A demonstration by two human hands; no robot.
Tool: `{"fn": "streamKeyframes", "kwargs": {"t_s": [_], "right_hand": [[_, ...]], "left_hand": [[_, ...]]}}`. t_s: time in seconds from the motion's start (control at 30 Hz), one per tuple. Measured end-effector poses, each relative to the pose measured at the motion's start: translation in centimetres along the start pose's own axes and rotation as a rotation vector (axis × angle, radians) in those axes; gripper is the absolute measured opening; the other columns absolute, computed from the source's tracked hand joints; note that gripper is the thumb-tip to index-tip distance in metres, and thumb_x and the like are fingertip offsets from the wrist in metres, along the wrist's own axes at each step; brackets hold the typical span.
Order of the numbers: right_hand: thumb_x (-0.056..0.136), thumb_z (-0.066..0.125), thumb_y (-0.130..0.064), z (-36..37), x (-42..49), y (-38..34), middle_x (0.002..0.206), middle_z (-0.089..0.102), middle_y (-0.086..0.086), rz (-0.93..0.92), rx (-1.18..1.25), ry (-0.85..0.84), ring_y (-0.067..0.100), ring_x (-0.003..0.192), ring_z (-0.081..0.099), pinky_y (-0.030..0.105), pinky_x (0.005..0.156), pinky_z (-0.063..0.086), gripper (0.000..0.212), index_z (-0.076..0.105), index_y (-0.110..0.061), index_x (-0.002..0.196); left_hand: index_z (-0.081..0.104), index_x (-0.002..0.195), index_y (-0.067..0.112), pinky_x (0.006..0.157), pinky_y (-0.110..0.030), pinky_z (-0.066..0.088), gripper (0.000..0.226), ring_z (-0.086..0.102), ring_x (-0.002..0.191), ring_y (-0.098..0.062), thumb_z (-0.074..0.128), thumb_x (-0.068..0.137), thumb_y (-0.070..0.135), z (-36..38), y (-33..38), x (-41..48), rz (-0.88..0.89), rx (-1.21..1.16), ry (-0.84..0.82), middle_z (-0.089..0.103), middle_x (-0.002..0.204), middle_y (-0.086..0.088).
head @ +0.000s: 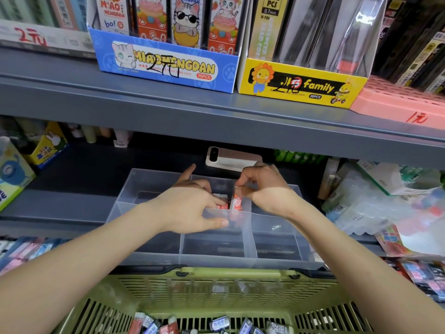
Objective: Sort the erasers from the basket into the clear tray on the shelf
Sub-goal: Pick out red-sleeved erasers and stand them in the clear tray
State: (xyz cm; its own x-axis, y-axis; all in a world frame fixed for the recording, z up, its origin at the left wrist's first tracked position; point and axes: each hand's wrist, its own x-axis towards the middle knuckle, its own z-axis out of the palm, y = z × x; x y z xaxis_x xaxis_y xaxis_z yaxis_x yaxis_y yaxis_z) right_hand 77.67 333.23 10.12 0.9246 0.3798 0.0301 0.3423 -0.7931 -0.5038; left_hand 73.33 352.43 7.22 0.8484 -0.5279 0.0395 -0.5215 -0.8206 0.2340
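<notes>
Both hands reach into the clear tray (pixel 154 179)'s middle compartment. Right hand (pixel 262 186) pinches a red eraser (pixel 237 201) upright; left hand (pixel 190 206)'s grip rests on the divider, holding unclear.

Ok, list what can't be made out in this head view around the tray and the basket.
- Red erasers in the clear tray: count hidden by the left hand and right hand.
- Green basket: contents cut off by the bottom edge.
- Phone: back part hidden under the upper shelf.
- Eraser print: too blurred to read.
</notes>
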Motion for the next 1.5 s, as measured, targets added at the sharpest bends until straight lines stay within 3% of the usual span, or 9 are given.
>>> {"fn": "streamKeyframes", "kwargs": {"t_s": [0.23, 0.4, 0.5, 0.7, 0.9, 1.07, 1.27, 1.37, 1.5], "right_hand": [[0.081, 0.065, -0.039, 0.2, 0.2, -0.4, 0.065, 0.037, -0.018, -0.172, -0.320, 0.025, 0.008, 0.088, 0.032, 0.023, 0.076, 0.012, 0.017, 0.071, -0.027, 0.091], [0.093, 0.039, -0.042, 0.7, -0.1, -0.4, 0.093, 0.062, -0.011, -0.324, -0.662, -0.017, 0.018, 0.100, 0.037, 0.032, 0.071, 0.008, 0.033, 0.070, -0.029, 0.091], [0.095, 0.038, -0.042, 0.9, -0.8, 0.1, 0.102, 0.060, -0.011, -0.339, -0.644, 0.035, 0.020, 0.102, 0.039, 0.030, 0.072, 0.009, 0.034, 0.070, -0.032, 0.098], [0.071, 0.068, -0.023, 0.9, -2.7, 0.8, 0.087, 0.067, -0.001, -0.229, -0.386, 0.418, 0.030, 0.082, 0.058, 0.034, 0.071, 0.030, 0.010, 0.077, -0.023, 0.076], [0.090, 0.051, -0.042, 1.4, -3.5, 2.3, 0.129, 0.055, -0.006, -0.069, -0.365, 0.280, 0.021, 0.118, 0.042, 0.032, 0.089, 0.024, 0.028, 0.066, -0.036, 0.113], [0.090, 0.050, -0.043, 1.7, -3.5, 2.6, 0.129, 0.054, -0.008, -0.049, -0.288, 0.273, 0.019, 0.119, 0.040, 0.029, 0.090, 0.022, 0.030, 0.062, -0.039, 0.117], [0.090, 0.050, -0.042, 1.7, -3.5, 2.4, 0.128, 0.056, -0.007, -0.044, -0.293, 0.264, 0.020, 0.116, 0.043, 0.031, 0.089, 0.023, 0.029, 0.064, -0.038, 0.115], [0.091, 0.048, -0.045, 1.0, -4.0, 2.0, 0.133, 0.051, -0.009, -0.037, -0.300, 0.208, 0.019, 0.120, 0.040, 0.030, 0.092, 0.022, 0.032, 0.060, -0.039, 0.120], [0.091, 0.050, -0.047, -0.7, -6.7, 1.0, 0.131, 0.054, -0.007, -0.114, -0.329, 0.214, 0.022, 0.116, 0.045, 0.031, 0.091, 0.028, 0.033, 0.062, -0.035, 0.119]], "left_hand": [[0.056, 0.127, 0.045, 0.115, -0.039, -0.015, 0.050, 0.045, 0.119, -0.003, 0.040, 0.085, 0.069, -0.1, 0.0, 0.0, -0.004, -0.013, -0.004, 0.066, 0.107, 0.007], [0.060, 0.121, 0.045, 0.113, -0.032, -0.015, 0.042, 0.047, 0.116, -0.001, 0.045, 0.086, 0.063, -0.4, 0.1, -0.1, 0.012, -0.058, 0.019, 0.067, 0.107, 0.010], [0.052, 0.128, 0.046, 0.117, -0.039, -0.008, 0.045, 0.048, 0.115, -0.005, 0.045, 0.087, 0.063, -0.4, 0.1, -0.1, 0.011, -0.039, 0.020, 0.062, 0.108, 0.009], [0.041, 0.137, 0.046, 0.116, -0.037, -0.004, 0.051, 0.037, 0.119, -0.011, 0.033, 0.091, 0.065, -0.5, 0.2, 0.4, 0.052, 0.083, -0.052, 0.051, 0.122, 0.013], [0.055, 0.131, 0.032, 0.110, -0.033, 0.006, 0.057, 0.036, 0.128, -0.017, 0.033, 0.089, 0.063, -0.5, 0.4, 0.7, 0.222, 0.235, 0.009, 0.049, 0.140, 0.011], [0.048, 0.132, 0.036, 0.107, -0.036, 0.010, 0.063, 0.047, 0.115, -0.014, 0.023, 0.082, 0.066, -0.3, 1.4, 2.1, 0.106, 0.207, -0.152, 0.064, 0.118, 0.012], [0.034, 0.144, 0.039, 0.114, -0.043, -0.008, 0.064, 0.037, 0.131, -0.012, 0.025, 0.087, 0.066, -0.9, 1.5, 2.1, 0.030, 0.151, -0.311, 0.059, 0.129, 0.005], [0.041, 0.139, 0.044, 0.115, -0.040, -0.009, 0.046, 0.035, 0.135, -0.006, 0.034, 0.095, 0.058, -1.4, 1.7, 1.2, 0.004, 0.069, -0.229, 0.055, 0.136, 0.012], [0.059, 0.127, 0.034, 0.116, -0.044, 0.002, 0.055, 0.046, 0.130, -0.010, 0.030, 0.090, 0.062, -1.8, 2.6, -2.3, 0.002, 0.057, 0.070, 0.060, 0.129, 0.014]]}}
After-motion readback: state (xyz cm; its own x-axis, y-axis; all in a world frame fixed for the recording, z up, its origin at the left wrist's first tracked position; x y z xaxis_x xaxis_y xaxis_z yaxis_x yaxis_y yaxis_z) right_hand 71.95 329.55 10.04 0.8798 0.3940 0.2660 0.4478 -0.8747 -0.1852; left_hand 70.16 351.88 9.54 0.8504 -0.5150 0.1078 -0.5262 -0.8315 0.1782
